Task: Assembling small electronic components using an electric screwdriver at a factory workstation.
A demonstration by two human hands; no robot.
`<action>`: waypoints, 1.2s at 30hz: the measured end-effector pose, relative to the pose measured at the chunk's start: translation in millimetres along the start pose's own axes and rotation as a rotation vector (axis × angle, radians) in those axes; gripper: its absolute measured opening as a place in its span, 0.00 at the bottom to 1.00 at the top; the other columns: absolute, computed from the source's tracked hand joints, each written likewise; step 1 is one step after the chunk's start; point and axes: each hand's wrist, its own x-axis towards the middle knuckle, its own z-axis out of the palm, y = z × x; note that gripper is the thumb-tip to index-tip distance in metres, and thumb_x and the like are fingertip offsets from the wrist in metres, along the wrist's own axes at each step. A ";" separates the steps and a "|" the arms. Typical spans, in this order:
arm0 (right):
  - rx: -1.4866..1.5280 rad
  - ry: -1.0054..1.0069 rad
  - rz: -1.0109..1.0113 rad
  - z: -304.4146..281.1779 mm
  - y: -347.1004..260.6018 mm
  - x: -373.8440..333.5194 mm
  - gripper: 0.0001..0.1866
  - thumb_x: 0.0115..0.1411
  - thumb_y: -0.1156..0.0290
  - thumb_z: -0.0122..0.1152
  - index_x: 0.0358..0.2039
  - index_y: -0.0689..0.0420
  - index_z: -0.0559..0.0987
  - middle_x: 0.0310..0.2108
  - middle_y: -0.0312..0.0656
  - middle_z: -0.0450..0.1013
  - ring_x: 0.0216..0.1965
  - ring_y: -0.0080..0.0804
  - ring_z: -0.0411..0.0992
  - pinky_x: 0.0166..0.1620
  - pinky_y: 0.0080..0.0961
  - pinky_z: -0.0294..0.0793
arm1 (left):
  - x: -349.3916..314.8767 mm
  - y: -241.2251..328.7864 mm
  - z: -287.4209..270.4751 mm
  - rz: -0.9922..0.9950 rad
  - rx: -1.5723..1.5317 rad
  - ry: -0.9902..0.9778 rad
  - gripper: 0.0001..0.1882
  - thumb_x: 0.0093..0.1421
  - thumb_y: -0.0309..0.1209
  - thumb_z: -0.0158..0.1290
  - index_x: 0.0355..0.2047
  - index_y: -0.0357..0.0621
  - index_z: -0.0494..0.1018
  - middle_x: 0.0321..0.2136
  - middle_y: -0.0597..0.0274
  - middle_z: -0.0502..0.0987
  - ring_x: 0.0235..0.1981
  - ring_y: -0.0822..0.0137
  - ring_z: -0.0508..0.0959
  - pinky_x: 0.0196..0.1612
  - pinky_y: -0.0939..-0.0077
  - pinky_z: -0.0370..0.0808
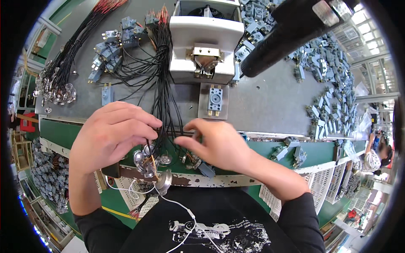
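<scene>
A thick bundle of black wires [162, 80] runs down the bench toward me, with reddish ends at the far end. My left hand [116, 135] is at its left side, fingers curled and their tips together by a black wire. Opposite it, my right hand [217, 143] has its thumb and index finger bent but apart, close to the wires. Below and between the hands lie clear round caps [144, 162] on the wire ends. A round metal piece [163, 182] hangs at the bench edge. Beyond my right hand, a grey-blue switch block [215, 100] with brass terminals rests on a metal plate.
A white bench machine [206, 31] stands at the far middle, with a black tube [278, 42] slanting beside it. Grey-blue blocks [325, 84] pile up on the right; more [112, 50] lie left. Another wire bundle [69, 55] sits far left. A white cord [179, 204] crosses my shirt.
</scene>
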 end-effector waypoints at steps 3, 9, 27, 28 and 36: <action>0.008 -0.191 0.012 14.9 14.6 17.8 0.13 0.64 0.63 0.68 0.38 0.60 0.80 0.24 0.43 0.79 0.19 0.36 0.74 0.29 0.33 0.75 | 1.0 1.6 0.2 -0.005 0.005 -0.031 0.14 0.45 0.19 0.63 0.34 0.47 0.81 0.42 0.66 0.84 0.43 0.57 0.82 0.48 0.61 0.76; 1.091 -0.184 0.189 -10.8 1.3 2.7 0.15 0.75 0.68 0.52 0.58 0.59 0.70 0.35 0.51 0.81 0.42 0.40 0.82 0.49 0.35 0.79 | -0.6 4.9 20.7 0.024 0.131 -0.171 0.13 0.46 0.26 0.64 0.34 0.50 0.83 0.41 0.72 0.83 0.49 0.64 0.77 0.53 0.66 0.71; -0.545 -0.417 -0.002 -99.5 2.6 2.7 0.13 0.64 0.65 0.66 0.48 0.52 0.84 0.24 0.52 0.76 0.26 0.54 0.75 0.30 0.41 0.75 | 61.0 -14.4 38.9 0.108 -0.020 -0.049 0.23 0.51 0.17 0.57 0.46 0.53 0.82 0.24 0.59 0.78 0.27 0.56 0.80 0.32 0.61 0.76; -0.394 -0.336 -0.082 -96.2 20.4 1.9 0.12 0.64 0.64 0.65 0.46 0.52 0.84 0.23 0.52 0.76 0.25 0.54 0.74 0.30 0.41 0.74 | 61.6 -12.8 35.4 0.029 -0.049 -0.088 0.23 0.51 0.16 0.56 0.46 0.51 0.82 0.25 0.58 0.78 0.28 0.56 0.81 0.33 0.62 0.77; 0.003 0.223 -0.344 -59.1 46.7 -24.0 0.25 0.51 0.86 0.71 0.51 0.63 0.79 0.52 0.51 0.78 0.47 0.44 0.80 0.48 0.33 0.81 | 58.0 -8.5 43.1 -0.152 -0.010 0.098 0.13 0.57 0.16 0.56 0.42 0.41 0.80 0.32 0.56 0.79 0.37 0.56 0.82 0.41 0.67 0.80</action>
